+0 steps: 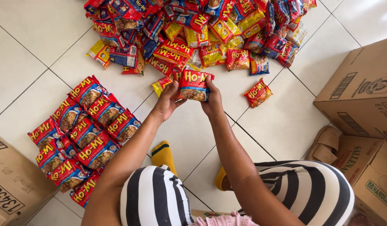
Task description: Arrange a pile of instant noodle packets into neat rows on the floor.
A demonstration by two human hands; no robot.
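Mid-frame, the left hand (166,102) and right hand (213,100) clamp a red packet (194,85), possibly a small stack, above the tiles (281,121). Sorted packets (82,134) lie lower left; a loose pile (197,29) spreads along the top edge.

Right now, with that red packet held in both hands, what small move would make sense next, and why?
Probably carry the red packet down-left and lay it on the sorted group of red packets. Both the left hand and right hand have a grip on it, and that neat group holds only matching packets, unlike the mixed pile.
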